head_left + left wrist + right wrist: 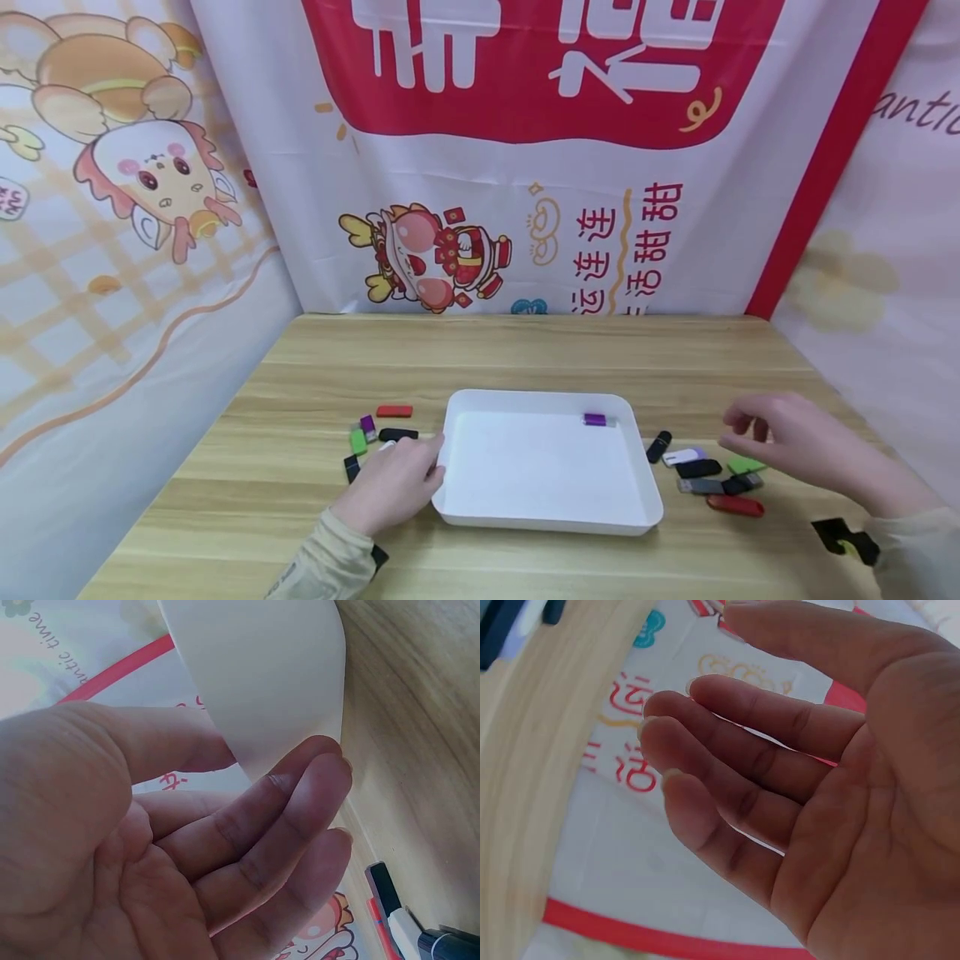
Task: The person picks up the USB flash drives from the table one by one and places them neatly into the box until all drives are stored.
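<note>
A white rectangular tray (547, 527) sits mid-table, with a purple USB stick (595, 420) near its far right corner. At its left side, my left hand (397, 483) holds the rim; in the left wrist view the tray wall (262, 675) passes between thumb and fingers, hiding the thumb tip. My right hand (806, 446) hovers over the right-hand pile, fingers loosely bent and nothing in them. Below it lie a green USB stick (746, 465), a red one (736, 505), a grey one (701, 487), a white-and-purple one (684, 457) and several black ones.
Left of the tray lie more USB sticks: a red one (394, 411), a purple one (367, 427), a green one (358, 441) and black ones, some partly behind my left hand. Printed cloth (525, 167) hangs around the back and sides of the wooden table (360, 358).
</note>
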`<state>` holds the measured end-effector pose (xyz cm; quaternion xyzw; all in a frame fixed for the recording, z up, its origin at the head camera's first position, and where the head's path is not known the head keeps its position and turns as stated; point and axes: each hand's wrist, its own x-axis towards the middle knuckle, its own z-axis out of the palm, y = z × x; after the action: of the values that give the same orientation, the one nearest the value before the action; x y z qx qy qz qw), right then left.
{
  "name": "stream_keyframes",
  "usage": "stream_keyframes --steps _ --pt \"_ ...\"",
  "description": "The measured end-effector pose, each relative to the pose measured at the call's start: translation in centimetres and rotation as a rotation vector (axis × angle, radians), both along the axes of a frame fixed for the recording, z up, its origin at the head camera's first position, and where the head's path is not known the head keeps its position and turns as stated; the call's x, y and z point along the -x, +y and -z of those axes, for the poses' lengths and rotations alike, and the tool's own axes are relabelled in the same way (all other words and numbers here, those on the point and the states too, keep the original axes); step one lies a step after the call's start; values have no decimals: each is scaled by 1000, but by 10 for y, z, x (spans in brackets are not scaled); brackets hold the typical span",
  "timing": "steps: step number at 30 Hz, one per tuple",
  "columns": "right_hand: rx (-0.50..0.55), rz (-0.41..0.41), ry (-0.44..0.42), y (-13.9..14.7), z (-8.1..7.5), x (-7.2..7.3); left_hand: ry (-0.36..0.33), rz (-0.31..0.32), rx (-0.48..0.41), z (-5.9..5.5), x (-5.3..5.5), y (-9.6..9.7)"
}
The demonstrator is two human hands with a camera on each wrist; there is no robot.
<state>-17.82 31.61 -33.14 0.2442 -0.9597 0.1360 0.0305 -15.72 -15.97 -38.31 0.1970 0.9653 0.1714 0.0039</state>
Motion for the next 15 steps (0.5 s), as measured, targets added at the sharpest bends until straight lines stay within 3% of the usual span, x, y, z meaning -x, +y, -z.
stream_keyframes --steps 9,15 --pt "15 74 11 35 21 -12 6 10 -5 -1 -1 2" --pt "42 79 111 45 28 -12 30 0 9 -1 -3 1"
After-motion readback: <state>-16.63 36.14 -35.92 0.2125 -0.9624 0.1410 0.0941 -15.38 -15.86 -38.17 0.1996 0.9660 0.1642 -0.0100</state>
